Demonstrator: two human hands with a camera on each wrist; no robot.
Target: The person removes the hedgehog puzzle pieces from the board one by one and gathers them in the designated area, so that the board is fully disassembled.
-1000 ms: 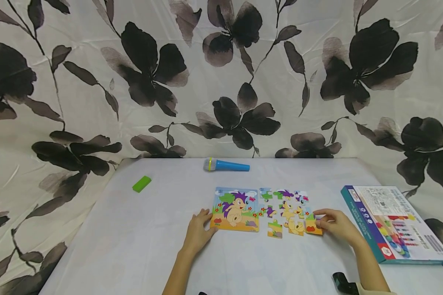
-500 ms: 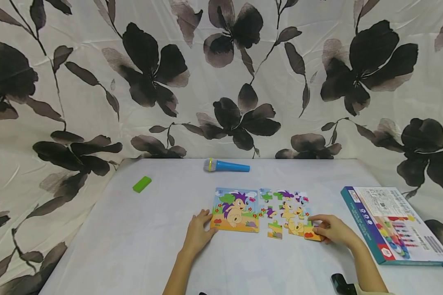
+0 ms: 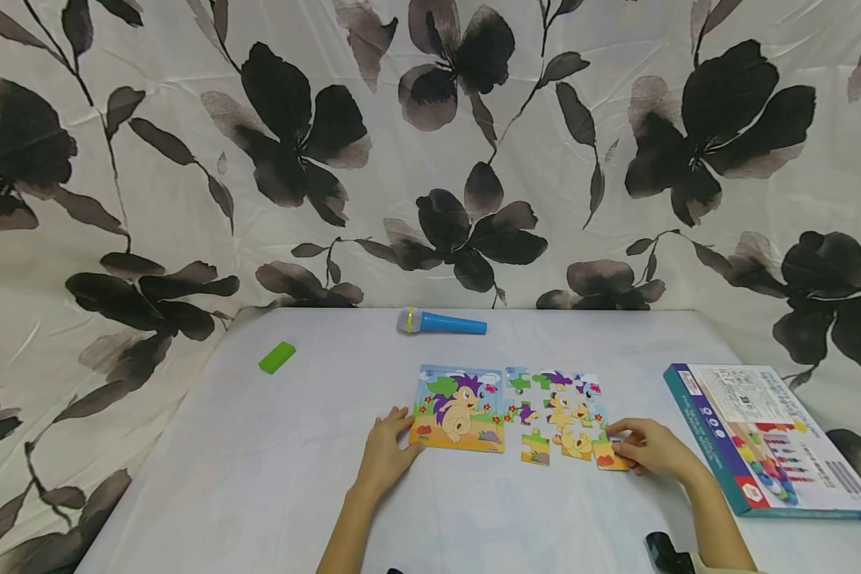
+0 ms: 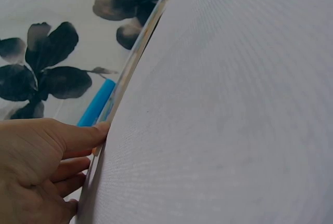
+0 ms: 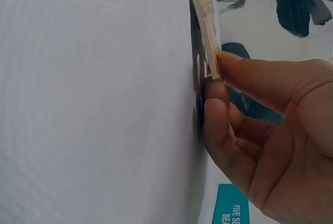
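My left hand [image 3: 386, 452] rests at the left edge of a square hedgehog picture board [image 3: 459, 408]. In the left wrist view its thumb [image 4: 86, 135] touches the board's edge, the other fingers loosely bent beside it. The right hand [image 3: 649, 446] pinches a corner jigsaw piece [image 3: 608, 454] with a red patch on orange ground. In the right wrist view that piece [image 5: 208, 39] is tilted slightly up from the table, held at its near end by the thumb and a finger. Several other jigsaw pieces [image 3: 560, 408] lie between the board and this hand, some joined or touching.
A blue toy microphone [image 3: 445, 322] lies at the back of the white table [image 3: 244, 478]. A green block [image 3: 277, 358] is at the back left. The large flat box [image 3: 771, 438] lies right of the right forearm. A floral cloth [image 3: 430, 151] hangs behind.
My right hand has brought the corner piece a little nearer the table's front, first leftward, then slightly back right. The left hand and the board stay put.
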